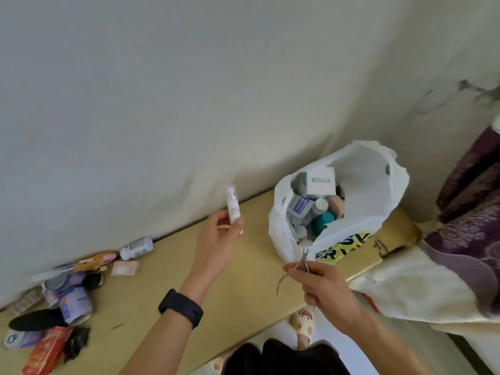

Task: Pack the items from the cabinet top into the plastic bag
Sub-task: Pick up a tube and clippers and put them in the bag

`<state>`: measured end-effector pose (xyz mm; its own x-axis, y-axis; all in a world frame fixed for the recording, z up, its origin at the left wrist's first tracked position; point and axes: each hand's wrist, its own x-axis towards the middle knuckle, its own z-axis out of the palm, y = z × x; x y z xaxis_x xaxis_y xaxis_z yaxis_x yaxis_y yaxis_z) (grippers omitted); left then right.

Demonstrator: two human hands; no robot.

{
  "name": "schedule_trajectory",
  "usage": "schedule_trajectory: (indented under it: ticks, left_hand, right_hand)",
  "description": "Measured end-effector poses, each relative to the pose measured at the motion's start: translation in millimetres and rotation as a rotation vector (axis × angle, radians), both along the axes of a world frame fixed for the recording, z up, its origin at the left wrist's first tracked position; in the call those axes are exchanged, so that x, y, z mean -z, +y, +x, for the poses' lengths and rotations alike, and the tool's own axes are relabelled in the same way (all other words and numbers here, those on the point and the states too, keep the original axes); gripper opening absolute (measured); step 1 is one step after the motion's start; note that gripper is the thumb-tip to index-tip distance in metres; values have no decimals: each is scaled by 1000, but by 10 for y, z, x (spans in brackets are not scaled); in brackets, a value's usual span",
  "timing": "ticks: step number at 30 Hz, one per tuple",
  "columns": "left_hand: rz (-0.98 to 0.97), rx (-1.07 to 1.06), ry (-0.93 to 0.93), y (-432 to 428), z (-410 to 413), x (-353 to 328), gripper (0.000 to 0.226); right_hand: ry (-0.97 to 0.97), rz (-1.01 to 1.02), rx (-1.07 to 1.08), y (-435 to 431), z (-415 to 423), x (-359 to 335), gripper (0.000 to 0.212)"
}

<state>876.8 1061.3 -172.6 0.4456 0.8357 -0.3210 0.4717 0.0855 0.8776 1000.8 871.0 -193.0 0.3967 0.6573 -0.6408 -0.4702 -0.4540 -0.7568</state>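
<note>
Plastic bag [374,193] upright on tan cabinet top [257,269] against white wall [162,104].

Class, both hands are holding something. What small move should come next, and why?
Probably the right hand drops the metal nippers into the plastic bag: they sit at its open front edge, nearer than the white tube in the left hand.

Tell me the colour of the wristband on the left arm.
Black. The wristband shows best in the head view, the only one given.
</note>
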Motion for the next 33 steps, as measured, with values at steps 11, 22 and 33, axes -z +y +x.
schedule_trajectory:
  ticks: [11,22,33]
  left_hand:
    - [1057,959,700,-333,1916,-74,31]
    - [720,1000,898,-383,2008,322,21]
    - [887,971,720,-484,2025,324,40]
  right_hand:
    - [298,227,554,-632,996,-161,28]
    - [423,187,515,-793,1087,-217,25]
    - [422,108,437,-880,966,-257,21]
